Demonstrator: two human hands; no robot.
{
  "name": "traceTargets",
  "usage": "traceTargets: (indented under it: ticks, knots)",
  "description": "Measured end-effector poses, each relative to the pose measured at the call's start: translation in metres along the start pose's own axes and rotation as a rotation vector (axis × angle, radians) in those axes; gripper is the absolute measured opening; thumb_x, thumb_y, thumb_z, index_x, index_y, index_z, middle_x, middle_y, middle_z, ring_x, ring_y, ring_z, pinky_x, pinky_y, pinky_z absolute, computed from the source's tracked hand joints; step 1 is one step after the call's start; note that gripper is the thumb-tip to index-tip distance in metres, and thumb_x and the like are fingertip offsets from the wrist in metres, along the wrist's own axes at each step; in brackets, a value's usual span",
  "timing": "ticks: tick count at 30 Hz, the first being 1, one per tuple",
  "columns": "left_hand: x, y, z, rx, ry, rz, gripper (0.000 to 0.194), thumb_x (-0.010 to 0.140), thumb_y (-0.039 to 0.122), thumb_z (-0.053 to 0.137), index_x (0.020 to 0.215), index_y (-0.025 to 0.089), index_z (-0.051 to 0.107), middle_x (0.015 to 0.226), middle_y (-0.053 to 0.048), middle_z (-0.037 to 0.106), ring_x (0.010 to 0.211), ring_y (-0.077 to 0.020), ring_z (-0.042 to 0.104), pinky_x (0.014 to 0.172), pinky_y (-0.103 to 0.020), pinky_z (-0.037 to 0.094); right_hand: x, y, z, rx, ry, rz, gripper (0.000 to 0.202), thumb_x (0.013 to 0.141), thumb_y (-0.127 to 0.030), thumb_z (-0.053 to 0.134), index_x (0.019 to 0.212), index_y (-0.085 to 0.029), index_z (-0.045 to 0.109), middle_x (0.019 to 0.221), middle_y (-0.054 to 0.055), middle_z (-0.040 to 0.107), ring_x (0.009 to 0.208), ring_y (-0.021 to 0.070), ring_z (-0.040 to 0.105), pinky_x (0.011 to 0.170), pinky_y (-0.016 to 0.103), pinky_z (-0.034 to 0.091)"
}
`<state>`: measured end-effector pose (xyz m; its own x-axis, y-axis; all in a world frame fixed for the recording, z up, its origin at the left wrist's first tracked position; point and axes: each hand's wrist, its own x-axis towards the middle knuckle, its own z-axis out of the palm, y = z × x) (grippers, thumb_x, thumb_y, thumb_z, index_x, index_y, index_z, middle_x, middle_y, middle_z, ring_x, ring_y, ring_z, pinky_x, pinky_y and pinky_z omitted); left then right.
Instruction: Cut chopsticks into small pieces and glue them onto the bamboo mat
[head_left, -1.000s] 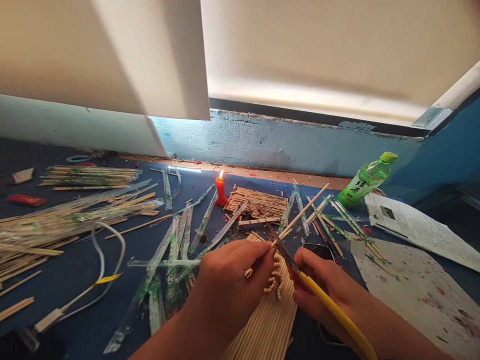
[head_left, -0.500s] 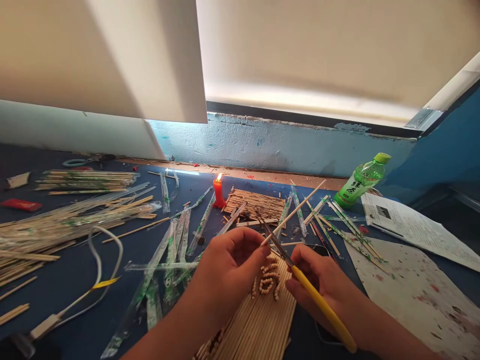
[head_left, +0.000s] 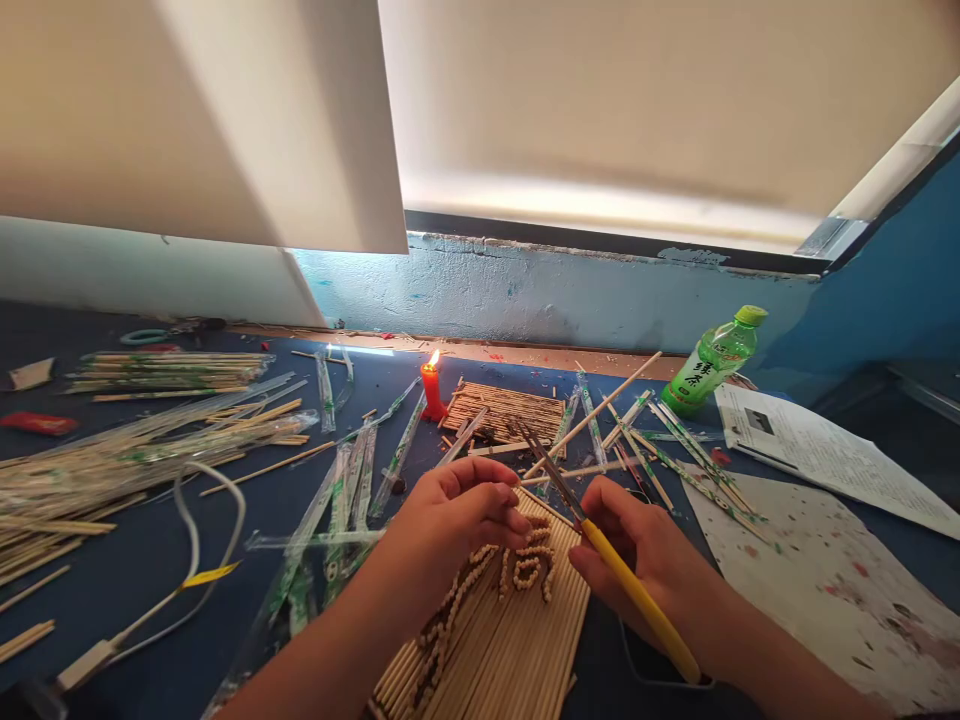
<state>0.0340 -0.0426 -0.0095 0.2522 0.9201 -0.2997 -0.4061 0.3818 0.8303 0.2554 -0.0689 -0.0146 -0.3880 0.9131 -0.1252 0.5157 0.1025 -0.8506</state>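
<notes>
My left hand (head_left: 457, 525) is over a panel of pale wooden sticks (head_left: 525, 640), its fingers curled and thumb close to the fingertips. What they hold, if anything, is hidden. Just beyond those fingertips, a long thin wooden stick (head_left: 600, 410) slants up to the right, crossing the tool's metal jaws. My right hand (head_left: 645, 545) grips a yellow-handled tool with two slim metal jaws (head_left: 637, 595), pointing up and left. Small round pale pieces (head_left: 527, 570) form curved rows on the panel, partly behind my left hand.
A lit red candle (head_left: 431, 390) stands beside a small mat of browned sticks (head_left: 506, 415). Plastic wrappers (head_left: 352, 480) and bundled sticks (head_left: 172, 370) cover the left. Rightward are a green bottle (head_left: 712, 365), a printed sheet (head_left: 825, 450) and stained paper (head_left: 810, 580). A white cable (head_left: 193, 520) loops at left.
The stick has left the pinch of my left fingers and now lies just beyond them. My left hand has moved slightly left, showing more of the panel. The tool stays in my right hand.
</notes>
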Motion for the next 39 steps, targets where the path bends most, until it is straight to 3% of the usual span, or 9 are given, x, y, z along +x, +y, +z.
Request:
traceTargets:
  ticks: [5, 9, 13, 15, 19, 21, 24, 30, 39]
  knots:
    - [0.001, 0.001, 0.0, -0.082, 0.011, 0.049, 0.021, 0.075, 0.019, 0.083, 0.089, 0.01, 0.071, 0.071, -0.004, 0.07, 0.063, -0.011, 0.065, 0.061, -0.021, 0.056, 0.0, -0.004, -0.001, 0.052, 0.006, -0.01, 0.03, 0.097, -0.05, 0.056, 0.089, -0.023, 0.043, 0.072, -0.006, 0.045, 0.064, 0.0124, 0.037, 0.054, 0.024, 0.031]
    - [0.002, 0.008, 0.0, -0.185, 0.16, 0.166, 0.023, 0.074, 0.021, 0.085, 0.091, 0.01, 0.073, 0.076, -0.003, 0.067, 0.065, -0.0096, 0.062, 0.057, -0.017, 0.054, -0.002, -0.005, -0.002, 0.112, 0.001, 0.003, 0.027, 0.097, -0.045, 0.058, 0.091, -0.023, 0.043, 0.074, -0.006, 0.045, 0.065, 0.012, 0.036, 0.055, 0.024, 0.032]
    - [0.002, 0.018, -0.004, -0.303, 0.22, 0.311, 0.008, 0.087, 0.018, 0.072, 0.091, 0.011, 0.071, 0.091, -0.008, 0.069, 0.084, -0.0157, 0.066, 0.075, -0.026, 0.059, -0.003, -0.005, -0.005, 0.127, 0.035, 0.037, 0.02, 0.097, -0.036, 0.059, 0.092, -0.023, 0.044, 0.079, -0.005, 0.046, 0.062, 0.0101, 0.036, 0.052, 0.023, 0.03]
    - [0.0, 0.024, -0.005, -0.355, 0.218, 0.352, 0.006, 0.092, 0.013, 0.063, 0.091, 0.012, 0.069, 0.084, -0.005, 0.065, 0.076, -0.0134, 0.064, 0.07, -0.026, 0.059, -0.004, -0.007, -0.006, 0.123, 0.018, 0.054, 0.018, 0.097, -0.034, 0.057, 0.093, -0.023, 0.044, 0.079, -0.005, 0.046, 0.06, 0.0096, 0.036, 0.051, 0.023, 0.029]
    - [-0.009, 0.028, -0.003, -0.368, 0.126, 0.21, 0.014, 0.094, 0.009, 0.054, 0.085, 0.013, 0.064, 0.067, 0.003, 0.048, 0.045, -0.0033, 0.036, 0.035, -0.011, 0.03, -0.004, -0.009, -0.004, 0.148, 0.01, 0.01, 0.019, 0.097, -0.036, 0.058, 0.091, -0.023, 0.045, 0.076, -0.005, 0.045, 0.063, 0.0108, 0.036, 0.053, 0.023, 0.03]
    - [-0.014, 0.025, 0.001, -0.291, 0.003, 0.026, 0.011, 0.095, 0.017, 0.058, 0.085, 0.014, 0.063, 0.064, 0.005, 0.044, 0.042, -0.0024, 0.026, 0.033, -0.011, 0.017, -0.004, -0.008, -0.001, 0.159, -0.009, -0.014, 0.022, 0.097, -0.039, 0.058, 0.09, -0.023, 0.045, 0.074, -0.006, 0.044, 0.064, 0.0112, 0.036, 0.054, 0.023, 0.031]
    - [-0.02, 0.018, 0.007, -0.161, -0.164, -0.146, 0.022, 0.096, 0.035, 0.059, 0.085, 0.016, 0.063, 0.061, 0.006, 0.045, 0.042, -0.0024, 0.018, 0.033, -0.012, 0.014, -0.003, -0.009, 0.003, 0.134, -0.058, -0.017, 0.024, 0.095, -0.039, 0.063, 0.091, -0.023, 0.045, 0.072, -0.007, 0.045, 0.063, 0.0111, 0.037, 0.054, 0.023, 0.031]
    - [-0.024, 0.007, 0.012, -0.04, -0.246, -0.12, 0.032, 0.097, 0.038, 0.056, 0.072, 0.017, 0.056, 0.056, 0.006, 0.044, 0.04, -0.0036, 0.02, 0.033, -0.014, 0.016, -0.006, -0.016, 0.004, 0.084, -0.111, 0.015, 0.026, 0.092, -0.039, 0.068, 0.092, -0.022, 0.047, 0.072, -0.007, 0.046, 0.063, 0.0108, 0.037, 0.054, 0.022, 0.032]
    - [-0.022, 0.001, 0.016, 0.128, -0.189, 0.01, 0.039, 0.092, 0.044, 0.063, 0.065, 0.02, 0.047, 0.046, 0.01, 0.032, 0.038, -0.0045, 0.019, 0.034, -0.015, 0.019, -0.015, -0.021, 0.01, 0.054, -0.082, 0.071, 0.027, 0.093, -0.045, 0.064, 0.093, -0.021, 0.051, 0.078, -0.003, 0.054, 0.069, 0.0127, 0.046, 0.06, 0.022, 0.041]
